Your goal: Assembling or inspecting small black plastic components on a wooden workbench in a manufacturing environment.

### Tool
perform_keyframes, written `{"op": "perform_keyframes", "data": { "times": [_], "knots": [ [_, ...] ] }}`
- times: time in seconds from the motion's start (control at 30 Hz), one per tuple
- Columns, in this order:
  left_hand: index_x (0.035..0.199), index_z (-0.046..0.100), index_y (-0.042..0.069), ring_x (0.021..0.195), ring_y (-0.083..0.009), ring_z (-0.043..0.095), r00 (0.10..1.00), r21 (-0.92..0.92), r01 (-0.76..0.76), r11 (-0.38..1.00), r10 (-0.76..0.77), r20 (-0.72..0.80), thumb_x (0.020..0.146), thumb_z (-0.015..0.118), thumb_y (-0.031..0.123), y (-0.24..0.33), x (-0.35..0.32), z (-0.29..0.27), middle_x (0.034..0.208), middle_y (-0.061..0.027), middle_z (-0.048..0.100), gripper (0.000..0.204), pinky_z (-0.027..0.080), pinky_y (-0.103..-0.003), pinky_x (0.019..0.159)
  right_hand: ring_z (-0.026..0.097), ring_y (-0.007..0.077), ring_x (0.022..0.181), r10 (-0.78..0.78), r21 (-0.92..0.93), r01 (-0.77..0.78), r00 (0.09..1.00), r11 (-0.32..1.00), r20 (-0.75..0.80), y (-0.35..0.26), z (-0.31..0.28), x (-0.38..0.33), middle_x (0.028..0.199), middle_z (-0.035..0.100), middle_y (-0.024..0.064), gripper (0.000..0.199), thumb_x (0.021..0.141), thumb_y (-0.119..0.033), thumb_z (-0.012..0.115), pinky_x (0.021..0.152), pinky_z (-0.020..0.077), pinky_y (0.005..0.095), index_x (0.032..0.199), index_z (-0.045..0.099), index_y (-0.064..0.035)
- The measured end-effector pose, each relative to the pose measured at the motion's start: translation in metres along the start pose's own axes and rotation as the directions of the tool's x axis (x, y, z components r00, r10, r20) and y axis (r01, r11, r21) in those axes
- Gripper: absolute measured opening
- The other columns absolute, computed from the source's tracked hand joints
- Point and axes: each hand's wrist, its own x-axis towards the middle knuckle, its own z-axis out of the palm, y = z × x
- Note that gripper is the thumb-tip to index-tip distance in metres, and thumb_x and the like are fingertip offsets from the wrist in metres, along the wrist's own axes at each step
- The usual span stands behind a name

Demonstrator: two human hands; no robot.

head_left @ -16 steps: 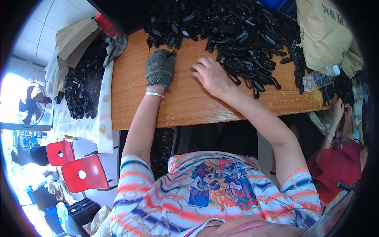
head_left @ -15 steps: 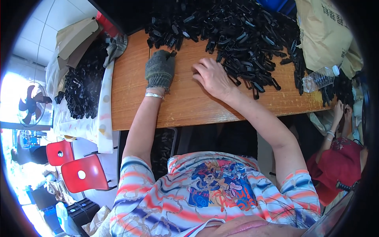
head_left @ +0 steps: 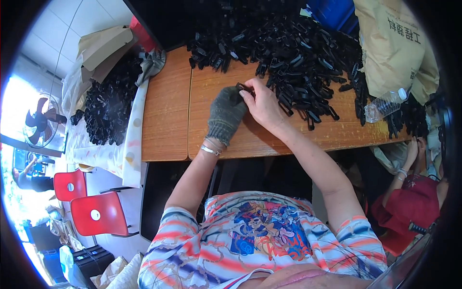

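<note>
My left hand (head_left: 224, 114), in a dark grey-green knitted glove, is closed on a small black plastic piece (head_left: 244, 88) over the wooden table. From the other side, my bare right hand (head_left: 264, 107) pinches the same piece between thumb and fingers. The two hands meet at their fingertips, which cover most of the piece, so its exact kind cannot be made out. Just beyond and to the right of them spreads a large heap of black plastic clip-like parts (head_left: 293, 60), some long and looped.
A second heap of black parts (head_left: 111, 113) lies left on a pale covering, beside a loose grey glove (head_left: 151, 65). A clear plastic bottle (head_left: 385, 106) and brown paper sack (head_left: 389, 48) stand right. Another person in red (head_left: 409, 202) handles parts there. Red chairs (head_left: 102, 213) are lower left.
My left hand has moved right, and my right hand has closed from a loose, open pose onto the black piece. The hands, apart before, now meet. The whole view has shifted slightly.
</note>
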Motion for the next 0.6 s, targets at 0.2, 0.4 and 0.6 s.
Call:
{"op": "perform_keyframes", "data": {
  "times": [0.2, 0.4, 0.6],
  "knots": [
    [0.121, 0.063, 0.003, 0.085, -0.0158, 0.069, 0.951, -0.545, 0.297, 0.784, -0.194, 0.240, 0.094, 0.065, 0.017, 0.008, -0.011, -0.014, 0.097, -0.0058, 0.071, 0.030, 0.056, -0.030, 0.075, 0.069, 0.0315, 0.086, -0.018, 0.113, 0.018, 1.000, 0.993, 0.000, -0.001, -0.004, 0.000, 0.093, 0.069, 0.0169, 0.021, 0.091, -0.014, 0.068, 0.075, 0.0536, 0.0387, 0.105, 0.061, -0.0001],
    [0.121, 0.063, 0.004, 0.076, -0.0096, 0.063, 0.896, -0.659, 0.440, 0.610, -0.253, 0.364, 0.097, 0.063, 0.016, 0.004, -0.005, -0.021, 0.095, -0.0026, 0.067, 0.026, 0.053, -0.023, 0.066, 0.070, 0.0286, 0.084, -0.006, 0.195, 0.001, 1.000, 0.981, 0.025, -0.008, -0.005, 0.001, 0.094, 0.070, 0.0163, 0.021, 0.093, -0.013, 0.065, 0.074, 0.0539, 0.0365, 0.109, 0.061, 0.0007],
    [0.118, 0.067, 0.005, 0.069, -0.0085, 0.061, 0.946, -0.580, 0.323, 0.748, -0.267, 0.182, 0.094, 0.067, 0.016, 0.004, 0.002, -0.027, 0.087, -0.0015, 0.068, 0.027, 0.048, -0.023, 0.059, 0.068, 0.0206, 0.075, 0.109, 0.252, -0.118, 0.993, 0.961, 0.052, -0.016, -0.015, -0.004, 0.093, 0.070, 0.0141, 0.021, 0.093, -0.008, 0.064, 0.068, 0.0529, 0.0317, 0.112, 0.062, 0.0010]
  ]
}}
